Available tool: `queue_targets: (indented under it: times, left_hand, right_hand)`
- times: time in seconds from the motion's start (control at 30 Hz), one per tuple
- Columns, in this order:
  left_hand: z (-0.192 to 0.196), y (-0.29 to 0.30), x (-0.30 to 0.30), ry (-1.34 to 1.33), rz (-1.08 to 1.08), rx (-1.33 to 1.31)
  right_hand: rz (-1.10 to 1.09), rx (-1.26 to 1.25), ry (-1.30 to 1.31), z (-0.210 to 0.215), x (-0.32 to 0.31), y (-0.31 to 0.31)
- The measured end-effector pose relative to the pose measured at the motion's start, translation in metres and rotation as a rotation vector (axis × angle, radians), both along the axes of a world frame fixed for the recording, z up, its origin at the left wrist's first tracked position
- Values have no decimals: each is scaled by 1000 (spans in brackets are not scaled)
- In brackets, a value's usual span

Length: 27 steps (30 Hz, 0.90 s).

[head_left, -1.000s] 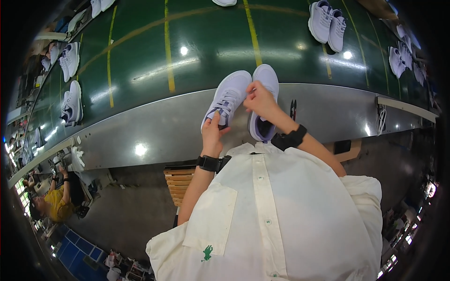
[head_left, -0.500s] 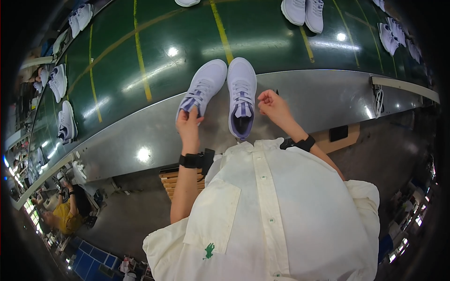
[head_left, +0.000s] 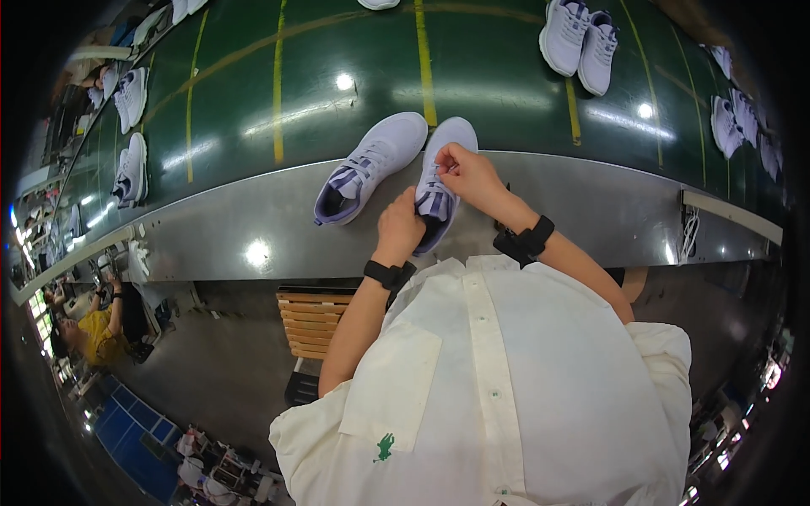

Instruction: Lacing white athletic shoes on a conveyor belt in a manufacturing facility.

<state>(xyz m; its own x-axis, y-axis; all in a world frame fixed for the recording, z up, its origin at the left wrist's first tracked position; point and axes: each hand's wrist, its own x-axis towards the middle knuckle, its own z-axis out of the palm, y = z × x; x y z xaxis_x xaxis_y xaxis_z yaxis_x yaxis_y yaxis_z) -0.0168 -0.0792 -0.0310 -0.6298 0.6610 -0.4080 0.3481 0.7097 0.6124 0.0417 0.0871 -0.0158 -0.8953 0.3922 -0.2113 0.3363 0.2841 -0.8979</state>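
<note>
Two pale lavender sneakers with darker purple linings stand at the metal edge of the line, toes pointing away from me. The right sneaker (head_left: pixel 456 135) is between my hands. My left hand (head_left: pixel 400 226) is closed on the left side of its collar, fingertips partly hidden at the opening. Over its laces, my right hand (head_left: pixel 469 175) makes a pinch at the shoelace; the exact grip is small and partly covered. Untouched, the left sneaker (head_left: pixel 390 139) stands beside it, tilted toward the right, its heel near my left hand.
A green conveyor belt (head_left: pixel 354 110) with yellow lines runs beyond the metal ledge (head_left: pixel 219 228). It carries another pair of sneakers (head_left: pixel 564 38) at the far right and more shoes at left. A slatted wooden stool (head_left: pixel 310 325) stands below the ledge. A person in yellow (head_left: pixel 101 333) is at far left.
My left hand has left the left sneaker and moved right to the right sneaker's collar. My right hand has moved left onto that shoe's laces. The view has shifted, and the belt's shoes appear displaced.
</note>
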Motion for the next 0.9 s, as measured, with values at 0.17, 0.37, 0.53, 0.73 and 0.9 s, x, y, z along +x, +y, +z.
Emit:
queue_targets:
  times: [0.17, 0.37, 0.53, 0.73, 0.9]
  left_hand:
    - [7, -21, -15, 447, -225, 12]
    - [10, -27, 16, 489, -121, 23]
    - [5, -30, 27, 544, -119, -13]
    - [2, -32, 32, 530, -111, 8]
    - [-1, -34, 45, 605, -147, -97]
  right_hand:
    - [37, -104, -49, -5, 6, -2]
    - [170, -65, -108, 1, 5, -16]
    - [286, 61, -131, 15, 4, -27]
    - [349, 212, -151, 26, 6, -38]
    - [486, 519, -174, 29, 11, -58]
